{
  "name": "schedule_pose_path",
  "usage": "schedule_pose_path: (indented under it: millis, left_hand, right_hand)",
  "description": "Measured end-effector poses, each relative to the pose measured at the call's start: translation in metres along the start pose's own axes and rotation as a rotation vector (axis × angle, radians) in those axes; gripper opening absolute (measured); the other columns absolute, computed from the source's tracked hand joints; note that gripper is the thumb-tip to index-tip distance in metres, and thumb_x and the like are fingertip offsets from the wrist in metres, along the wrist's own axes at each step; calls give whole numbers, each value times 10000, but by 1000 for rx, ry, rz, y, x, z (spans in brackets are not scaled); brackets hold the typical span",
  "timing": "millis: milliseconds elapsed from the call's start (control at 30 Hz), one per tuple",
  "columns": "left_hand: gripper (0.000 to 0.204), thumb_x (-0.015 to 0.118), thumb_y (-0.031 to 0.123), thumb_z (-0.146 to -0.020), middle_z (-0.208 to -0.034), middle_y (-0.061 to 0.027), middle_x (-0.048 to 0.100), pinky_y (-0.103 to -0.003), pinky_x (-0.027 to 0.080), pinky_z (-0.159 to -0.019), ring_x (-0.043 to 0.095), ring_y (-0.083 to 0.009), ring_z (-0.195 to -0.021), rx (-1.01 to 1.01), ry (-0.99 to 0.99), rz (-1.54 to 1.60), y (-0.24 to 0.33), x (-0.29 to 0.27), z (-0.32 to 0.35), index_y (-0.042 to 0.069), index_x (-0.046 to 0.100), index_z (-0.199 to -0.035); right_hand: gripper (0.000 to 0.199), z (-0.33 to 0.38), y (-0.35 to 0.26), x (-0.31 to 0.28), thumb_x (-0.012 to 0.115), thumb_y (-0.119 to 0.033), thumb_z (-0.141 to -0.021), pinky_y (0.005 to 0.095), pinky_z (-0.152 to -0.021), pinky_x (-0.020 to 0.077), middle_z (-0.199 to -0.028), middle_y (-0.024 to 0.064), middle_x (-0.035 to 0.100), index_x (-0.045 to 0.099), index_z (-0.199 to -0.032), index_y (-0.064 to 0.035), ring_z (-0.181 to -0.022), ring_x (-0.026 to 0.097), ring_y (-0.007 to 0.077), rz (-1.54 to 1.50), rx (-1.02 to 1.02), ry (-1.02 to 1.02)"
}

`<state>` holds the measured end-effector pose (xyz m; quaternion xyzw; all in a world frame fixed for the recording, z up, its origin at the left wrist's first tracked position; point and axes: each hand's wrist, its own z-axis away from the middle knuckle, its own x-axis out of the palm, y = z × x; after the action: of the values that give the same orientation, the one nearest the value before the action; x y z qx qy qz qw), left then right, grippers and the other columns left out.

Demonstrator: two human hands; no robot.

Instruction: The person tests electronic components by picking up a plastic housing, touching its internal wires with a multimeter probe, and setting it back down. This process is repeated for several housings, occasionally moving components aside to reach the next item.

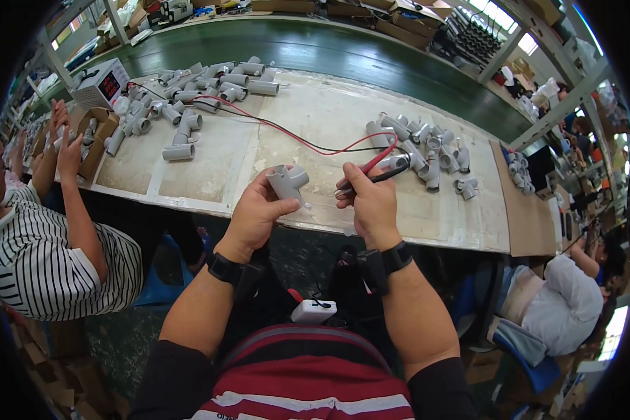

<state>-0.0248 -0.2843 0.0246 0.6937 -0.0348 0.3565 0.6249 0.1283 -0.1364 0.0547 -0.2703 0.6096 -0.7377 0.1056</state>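
Note:
My left hand (257, 213) is closed on a grey T-shaped plastic housing (287, 183), held over the table's near edge. Beside it, my right hand (371, 203) grips a pair of test probes (376, 166), one red and one black, with the tips pointing left toward the housing but apart from it. From the probes, a red and a black lead (287, 131) run across the table to a white bench meter with a red display (101, 84) at the far left. More grey housings (427, 150) lie in a loose group right of my right hand.
A larger heap of grey housings (210, 84) covers the table's far left. Beyond the worktable (315, 105) runs a green conveyor belt (294, 43). A co-worker in a striped shirt (63, 262) sits at left by a cardboard box (99, 143); another person in white (560, 308) sits at right.

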Motion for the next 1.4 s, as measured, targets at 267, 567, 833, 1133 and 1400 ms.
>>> schedule_pose_path:
  millis: [267,567,833,1133,1400]
  left_hand:
    - [542,759,-3,-922,-1252,-53,634,-315,548,-965,635,-160,-1113,204,-46,-396,-16,-1,-1,68,532,-1409]
    - [440,776,41,-928,-1060,-43,714,-270,571,-823,674,-110,-934,250,69,-410,-25,4,-1,24,586,-1325]
    - [415,782,59,-930,-1033,-41,722,-268,569,-796,675,-104,-912,264,87,-432,-22,6,-1,20,599,-1299]
    - [384,773,72,-943,-1049,-42,719,-266,558,-800,667,-96,-924,285,100,-396,-24,5,0,10,599,-1280]
    - [366,776,97,-946,-1043,-49,716,-272,553,-786,664,-101,-911,205,157,-451,-20,5,2,2,603,-1253]
  right_hand:
    - [242,4,35,6,736,-229,-989,269,-501,524,-764,71,685,675,-968,4,-597,649,135,107,17,36]
    - [244,10,42,15,758,-244,-978,244,-526,512,-762,38,691,696,-964,-9,-611,635,96,255,-49,-40]
    - [237,8,48,17,759,-239,-980,239,-523,483,-741,24,677,689,-952,-14,-602,612,81,296,-120,-54]
    - [259,3,57,21,750,-254,-987,242,-520,463,-688,15,659,691,-919,-11,-584,602,80,382,-218,13]
    - [291,6,56,23,762,-278,-972,249,-508,462,-683,26,670,710,-885,-5,-569,608,93,525,-360,62]
